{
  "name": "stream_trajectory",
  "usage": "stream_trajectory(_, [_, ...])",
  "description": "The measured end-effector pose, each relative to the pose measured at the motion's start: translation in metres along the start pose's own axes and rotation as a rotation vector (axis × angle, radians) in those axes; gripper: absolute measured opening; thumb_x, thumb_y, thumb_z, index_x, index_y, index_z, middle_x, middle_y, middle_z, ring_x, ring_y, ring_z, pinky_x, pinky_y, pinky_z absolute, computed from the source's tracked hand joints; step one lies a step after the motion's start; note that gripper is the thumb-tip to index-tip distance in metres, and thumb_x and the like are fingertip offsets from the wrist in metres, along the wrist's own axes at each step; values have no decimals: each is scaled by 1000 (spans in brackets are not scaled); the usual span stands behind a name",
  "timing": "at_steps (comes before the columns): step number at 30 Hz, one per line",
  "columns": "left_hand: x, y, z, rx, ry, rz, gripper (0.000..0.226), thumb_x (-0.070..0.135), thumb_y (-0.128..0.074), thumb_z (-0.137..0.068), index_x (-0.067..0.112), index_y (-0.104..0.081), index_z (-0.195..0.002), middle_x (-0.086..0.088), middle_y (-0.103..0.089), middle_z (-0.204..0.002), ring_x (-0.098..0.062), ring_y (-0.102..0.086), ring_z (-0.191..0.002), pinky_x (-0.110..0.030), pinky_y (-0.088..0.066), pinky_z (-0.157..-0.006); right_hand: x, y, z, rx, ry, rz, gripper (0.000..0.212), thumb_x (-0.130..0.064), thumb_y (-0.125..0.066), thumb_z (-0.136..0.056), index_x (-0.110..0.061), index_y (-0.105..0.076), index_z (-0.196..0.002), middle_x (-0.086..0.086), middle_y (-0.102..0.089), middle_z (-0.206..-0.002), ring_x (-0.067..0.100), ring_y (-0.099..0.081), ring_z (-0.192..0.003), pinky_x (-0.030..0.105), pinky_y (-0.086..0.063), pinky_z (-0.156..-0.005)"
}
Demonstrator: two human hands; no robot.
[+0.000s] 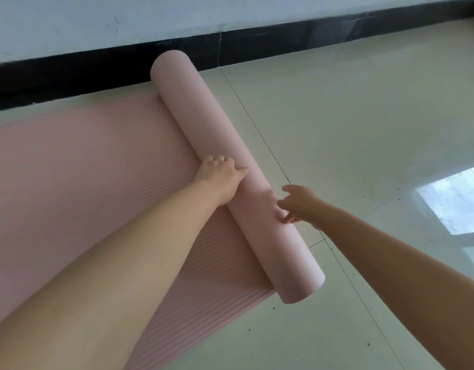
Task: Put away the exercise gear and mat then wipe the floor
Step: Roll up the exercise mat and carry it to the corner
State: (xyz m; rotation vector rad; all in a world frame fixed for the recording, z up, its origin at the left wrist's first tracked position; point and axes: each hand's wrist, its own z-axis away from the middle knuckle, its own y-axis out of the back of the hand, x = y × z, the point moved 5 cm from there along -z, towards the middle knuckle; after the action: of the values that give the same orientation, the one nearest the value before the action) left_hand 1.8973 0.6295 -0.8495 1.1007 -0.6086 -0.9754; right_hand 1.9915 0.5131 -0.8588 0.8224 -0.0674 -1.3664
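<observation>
A pink exercise mat (70, 166) lies on the floor, partly rolled into a thick roll (204, 124) that runs from the wall toward me. The flat ribbed part stretches left of the roll. My left hand (220, 174) rests on the roll near its middle, fingers curled over its left side and thumb lying on top. My right hand (297, 204) reaches to the roll from the right, fingers spread and loosely bent, fingertips touching its right side.
Pale glossy floor tiles (350, 129) spread to the right of the mat, with a bright window reflection (455, 198) at the right edge. A black skirting board (97, 68) and white wall (123, 20) run behind the far end of the roll.
</observation>
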Motion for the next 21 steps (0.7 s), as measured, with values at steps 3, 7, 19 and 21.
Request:
stream_trajectory(3, [-3,-2,11,67,46,35,45,2,-37,-91,15,-50,-132,-15,-38,-139,-31,-29,-135,-37,-30,-107,-4,-6,-1,-58,16,147,35,-10,-54,-88,2,-53,-121,15,-60,-83,22,-53,-60,26,-44,-63])
stream_trajectory(7, [-14,-13,28,-11,78,24,41,3,-39,-91,9,-54,-129,-5,-25,-155,-20,-14,-148,-35,-21,-116,-8,-26,6,-206,78,170,55,-18,-63,-85,8,-45,-130,9,-58,-73,19,-54,-61,26,-44,-58])
stream_trajectory(19, [-45,-29,68,-131,360,66,63,3,-38,-91,30,-29,-147,-13,-49,-136,-29,-41,-132,-35,-36,-104,-24,-53,7,-78,254,-83,13,-4,-52,-82,-12,-56,-74,2,-52,-73,22,-50,-79,24,-40,-65])
stream_trajectory(21, [-45,-26,75,-86,366,53,53,2,-38,-92,21,-42,-141,-13,-32,-150,-26,-24,-143,-36,-30,-110,-23,-59,9,-80,265,-118,18,-5,-55,-83,-6,-63,-99,8,-56,-91,24,-54,-88,29,-44,-77])
